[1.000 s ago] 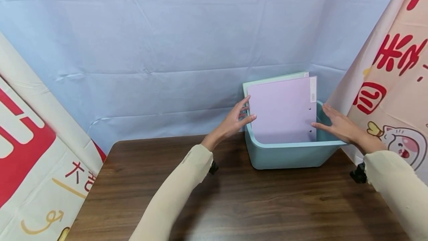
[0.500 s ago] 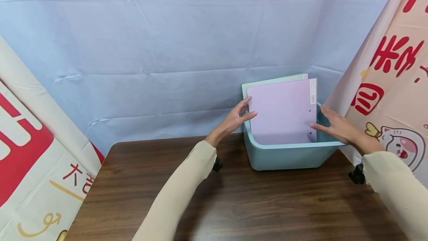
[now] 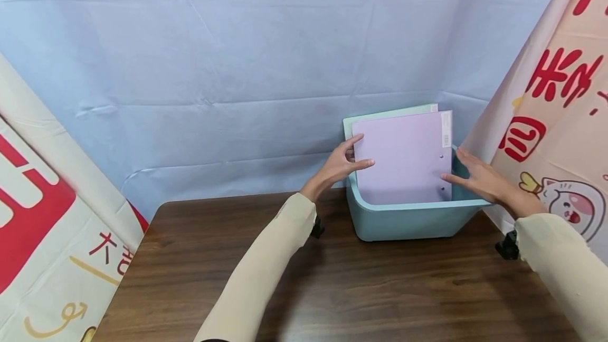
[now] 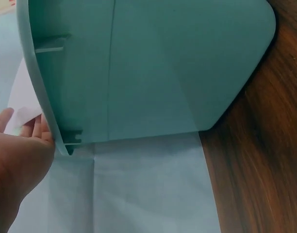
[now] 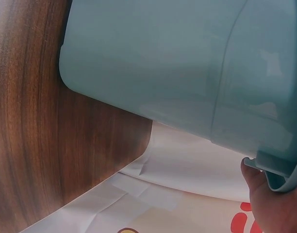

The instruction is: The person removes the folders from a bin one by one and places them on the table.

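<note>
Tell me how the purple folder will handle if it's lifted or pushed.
The purple folder is probably fairly stiff: its cover looks flat and its edges straight, with no sag above the bin. It may slide easily, since its face looks smooth. It could also tip if pushed, as much of it stands above the rim.

A flat lilac folder [image 3: 402, 162] stands on edge in a teal bin [image 3: 408, 223], its face toward the camera and its lower edge hidden by the near wall. It has a white label [image 3: 446, 130] at its upper right corner, with two small round studs [image 3: 441, 156] below. A pale green folder [image 3: 396, 111] stands just behind it, showing along the top and left. The bin, rounded at the corners and narrowing downward, sits upright on the worktop [image 3: 404, 289].
</note>
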`<state>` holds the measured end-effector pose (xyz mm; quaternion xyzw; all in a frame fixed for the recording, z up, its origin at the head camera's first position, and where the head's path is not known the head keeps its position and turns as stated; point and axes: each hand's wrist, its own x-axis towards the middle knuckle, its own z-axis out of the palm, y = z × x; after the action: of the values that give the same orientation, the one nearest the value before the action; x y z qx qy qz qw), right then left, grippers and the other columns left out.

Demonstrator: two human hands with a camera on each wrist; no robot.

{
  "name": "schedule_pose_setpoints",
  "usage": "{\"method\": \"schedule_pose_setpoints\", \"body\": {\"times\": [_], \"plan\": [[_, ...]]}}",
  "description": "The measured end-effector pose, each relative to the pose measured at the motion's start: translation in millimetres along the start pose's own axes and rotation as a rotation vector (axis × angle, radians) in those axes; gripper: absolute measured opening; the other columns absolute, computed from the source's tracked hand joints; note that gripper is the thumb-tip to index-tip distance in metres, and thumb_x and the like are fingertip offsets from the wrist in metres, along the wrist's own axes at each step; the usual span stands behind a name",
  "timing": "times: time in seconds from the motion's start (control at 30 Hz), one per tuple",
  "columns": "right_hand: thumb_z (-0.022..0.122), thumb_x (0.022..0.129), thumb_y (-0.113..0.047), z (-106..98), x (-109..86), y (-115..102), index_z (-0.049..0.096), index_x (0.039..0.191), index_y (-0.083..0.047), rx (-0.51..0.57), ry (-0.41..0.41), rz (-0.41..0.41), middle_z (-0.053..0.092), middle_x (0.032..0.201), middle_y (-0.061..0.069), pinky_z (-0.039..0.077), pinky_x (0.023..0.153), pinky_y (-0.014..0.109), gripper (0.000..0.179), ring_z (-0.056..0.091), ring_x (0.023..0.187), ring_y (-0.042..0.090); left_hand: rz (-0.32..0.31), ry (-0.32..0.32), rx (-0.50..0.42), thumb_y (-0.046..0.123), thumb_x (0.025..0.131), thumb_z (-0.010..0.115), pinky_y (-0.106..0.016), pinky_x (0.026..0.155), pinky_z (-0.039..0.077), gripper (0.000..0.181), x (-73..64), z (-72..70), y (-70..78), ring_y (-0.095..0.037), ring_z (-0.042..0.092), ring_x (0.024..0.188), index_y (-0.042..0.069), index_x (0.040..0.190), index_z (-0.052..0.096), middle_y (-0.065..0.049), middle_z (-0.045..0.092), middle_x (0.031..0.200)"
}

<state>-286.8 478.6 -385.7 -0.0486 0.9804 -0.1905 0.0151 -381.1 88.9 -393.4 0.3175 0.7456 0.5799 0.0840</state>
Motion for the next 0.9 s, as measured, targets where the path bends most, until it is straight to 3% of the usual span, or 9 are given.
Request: {"method": "schedule_pose_setpoints", "body": {"times": [0.17,0.37,0.47,0.53,0.6,0.7,0.9], "plan": [[0.056,0.101,-0.062,-0.3,0.3,-1.4,-0.005,0.167,0.001,0.010,0.006,-0.005,-0.004,0.172,0.033,0.015,0.111,0.086,0.110,0.003,0.155,0.060,0.017,-0.008,0.031,0.030,0.088,0.088,-0.033,0.089,0.055,0.087,5.1,-1.1,-0.5,-0.016,0.060,0.119,0.032,0.163,0.044,-0.004,0.050,0.159],[0.055,0.102,-0.061,0.0,1.4,0.5,-0.006,0.167,0.001,0.031,-0.002,0.000,-0.006,0.171,0.034,0.012,0.112,0.085,0.109,0.002,0.155,0.060,0.036,-0.049,0.122,0.029,0.083,0.093,-0.028,0.086,0.048,0.090,12.9,-3.6,0.7,-0.012,0.056,0.109,0.027,0.162,0.048,-0.004,0.056,0.153],[0.055,0.102,-0.061,1.6,1.0,1.8,-0.006,0.167,0.000,0.031,0.001,-0.003,-0.007,0.172,0.033,0.013,0.112,0.086,0.108,0.002,0.155,0.060,0.044,-0.080,0.157,0.029,0.083,0.093,-0.028,0.082,0.046,0.089,16.1,-3.5,1.0,-0.015,0.055,0.096,0.024,0.161,0.049,-0.006,0.061,0.140],[0.055,0.102,-0.061,2.3,0.5,2.5,-0.007,0.167,-0.001,0.032,-0.002,-0.002,-0.007,0.172,0.032,0.014,0.111,0.086,0.109,0.001,0.156,0.060,0.037,-0.081,0.184,0.030,0.082,0.094,-0.027,0.092,0.048,0.088,18.1,-2.3,2.2,-0.010,0.057,0.108,0.025,0.159,0.052,0.001,0.054,0.154],[0.056,0.101,-0.061,2.4,0.4,2.7,-0.007,0.167,-0.001,0.034,-0.001,-0.001,-0.007,0.172,0.032,0.014,0.111,0.086,0.109,0.002,0.155,0.060,0.026,-0.081,0.198,0.030,0.082,0.094,-0.030,0.102,0.048,0.085,20.0,-1.0,4.3,-0.010,0.058,0.120,0.026,0.158,0.054,0.002,0.054,0.154],[0.055,0.102,-0.061,1.8,0.9,3.1,-0.007,0.167,-0.001,0.039,-0.005,0.004,-0.007,0.172,0.033,0.014,0.110,0.086,0.109,0.002,0.155,0.061,0.002,-0.074,0.199,0.031,0.081,0.095,-0.038,0.121,0.039,0.083,23.4,0.9,7.9,-0.009,0.042,0.149,0.030,0.155,0.057,0.009,0.047,0.164],[0.055,0.101,-0.062,1.0,0.9,1.6,-0.006,0.167,0.000,0.037,-0.003,0.008,-0.006,0.171,0.034,0.014,0.110,0.087,0.109,0.002,0.155,0.061,0.015,-0.078,0.163,0.030,0.080,0.096,-0.037,0.122,0.037,0.080,28.3,4.0,9.0,-0.005,0.041,0.149,0.035,0.151,0.060,0.018,0.050,0.159]]}}
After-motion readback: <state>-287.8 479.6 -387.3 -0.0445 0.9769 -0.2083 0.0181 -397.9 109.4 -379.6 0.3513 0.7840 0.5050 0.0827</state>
